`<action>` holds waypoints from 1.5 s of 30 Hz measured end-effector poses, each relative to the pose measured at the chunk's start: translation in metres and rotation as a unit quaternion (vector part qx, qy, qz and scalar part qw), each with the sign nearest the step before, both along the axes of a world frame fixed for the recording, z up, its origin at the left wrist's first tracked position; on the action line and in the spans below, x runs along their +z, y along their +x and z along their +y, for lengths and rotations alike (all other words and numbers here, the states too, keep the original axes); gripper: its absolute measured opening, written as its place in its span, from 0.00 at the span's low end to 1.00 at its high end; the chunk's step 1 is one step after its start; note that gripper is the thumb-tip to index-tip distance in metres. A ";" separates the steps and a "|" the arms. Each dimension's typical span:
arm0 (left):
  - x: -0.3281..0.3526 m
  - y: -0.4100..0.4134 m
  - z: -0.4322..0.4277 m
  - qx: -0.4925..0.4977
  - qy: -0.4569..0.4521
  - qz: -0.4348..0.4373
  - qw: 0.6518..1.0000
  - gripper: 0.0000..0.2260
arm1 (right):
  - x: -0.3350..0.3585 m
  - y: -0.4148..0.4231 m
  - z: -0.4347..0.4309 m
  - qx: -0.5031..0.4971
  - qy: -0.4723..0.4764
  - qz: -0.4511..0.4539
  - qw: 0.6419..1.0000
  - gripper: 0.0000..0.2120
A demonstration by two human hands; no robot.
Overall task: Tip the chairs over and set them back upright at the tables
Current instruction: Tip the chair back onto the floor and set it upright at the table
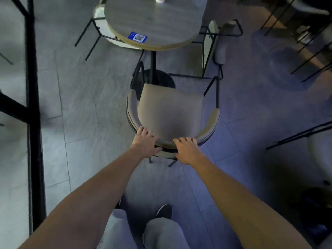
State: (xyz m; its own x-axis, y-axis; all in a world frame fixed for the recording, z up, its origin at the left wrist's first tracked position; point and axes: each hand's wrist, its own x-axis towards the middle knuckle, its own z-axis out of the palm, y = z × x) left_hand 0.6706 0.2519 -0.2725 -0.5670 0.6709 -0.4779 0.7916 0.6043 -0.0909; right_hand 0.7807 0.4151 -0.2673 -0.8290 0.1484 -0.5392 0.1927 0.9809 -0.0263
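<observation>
Both hands were down on the nearest chair, an upholstered one with a curved backrest, standing upright on its thin black legs just near of the round table. The left hand lay palm-down over the left part of the backrest's near rim, fingers spread and curled over the edge; the right hand did the same just to the right, the two hands close together but apart. Whether either had a firm grasp or only rested there, I could not tell.

The seat's far edge sat right by the table's black pedestal base, so there was little room on that side. Open grey tile floor lay to the left, as far as a black metal frame running near to far. To the right, floor was open as well.

Count: three chairs at this table — the held one, a pale one tucked at the far left, another at the far right, seen edge-on. More black chair legs crowded the far right corner, and part of another pale seat showed at the right edge. One blue QR sticker sat on the tabletop's near edge. The person's grey trouser knees and one dark shoe were below.
</observation>
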 end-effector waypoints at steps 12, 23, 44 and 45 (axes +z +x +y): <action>-0.021 0.004 0.005 -0.032 0.011 0.078 0.996 0.25 | -0.031 -0.007 -0.002 -0.016 0.024 0.039 0.999 0.30; -0.017 0.019 0.016 0.002 0.032 0.079 0.996 0.22 | -0.026 -0.006 0.019 0.023 0.025 0.043 0.998 0.25; -0.027 0.001 0.089 0.075 0.044 -0.002 0.996 0.20 | -0.021 -0.051 0.111 0.086 0.051 0.067 0.993 0.26; -0.027 -0.003 0.092 0.076 0.044 -0.005 0.996 0.20 | -0.022 -0.056 0.114 0.086 0.049 0.067 0.993 0.26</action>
State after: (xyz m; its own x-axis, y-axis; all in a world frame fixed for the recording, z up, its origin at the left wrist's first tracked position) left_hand 0.6672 0.3438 -0.2993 -0.6610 0.6165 -0.4277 0.6905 0.7229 -0.0252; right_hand 0.7248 0.5286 -0.2891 -0.9101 0.0453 -0.4119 0.0242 0.9981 0.0563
